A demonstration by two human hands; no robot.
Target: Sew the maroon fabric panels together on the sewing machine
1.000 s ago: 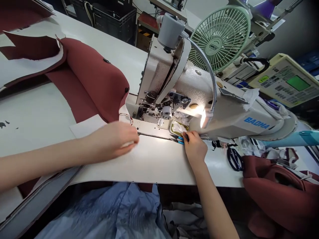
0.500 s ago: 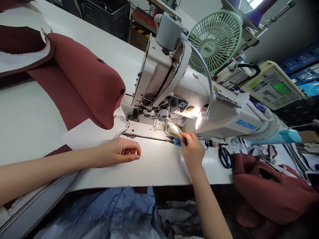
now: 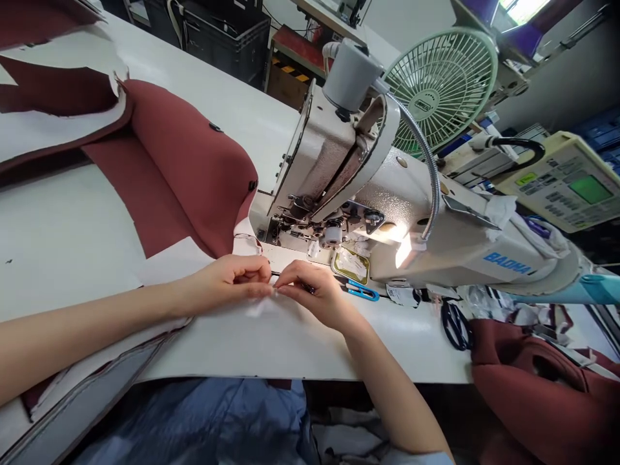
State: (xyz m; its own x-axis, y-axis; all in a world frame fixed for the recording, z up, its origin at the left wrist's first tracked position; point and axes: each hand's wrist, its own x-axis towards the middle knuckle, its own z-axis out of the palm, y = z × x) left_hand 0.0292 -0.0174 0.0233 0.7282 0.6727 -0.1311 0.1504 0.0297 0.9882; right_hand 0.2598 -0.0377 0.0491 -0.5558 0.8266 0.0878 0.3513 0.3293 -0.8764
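Observation:
In front of the sewing machine [image 3: 416,213], my left hand [image 3: 239,279] and my right hand [image 3: 317,292] meet with their fingertips pinched together. A small whitish, translucent piece [image 3: 261,306] shows at the fingertips, blurred, and its kind cannot be made out. Both hands are closed on it. A shallow tin dish [image 3: 367,276] with white material inside sits beyond my right hand, and blue thread snips [image 3: 364,291] lie just in front of the dish. The maroon padded cover [image 3: 188,161] rests to the left of the needle area, its edge close to my left hand.
Dark-handled scissors [image 3: 456,326] lie on the white table [image 3: 232,349] at the right. Beyond them sits another maroon padded piece [image 3: 542,374]. A green fan [image 3: 436,97] and a control panel [image 3: 571,181] stand behind the machine. Grey-backed material [image 3: 111,381] hangs at the front left.
My right hand has moved left from the tin dish to my left hand. Their fingertips now meet at a small whitish piece. The view has shifted slightly.

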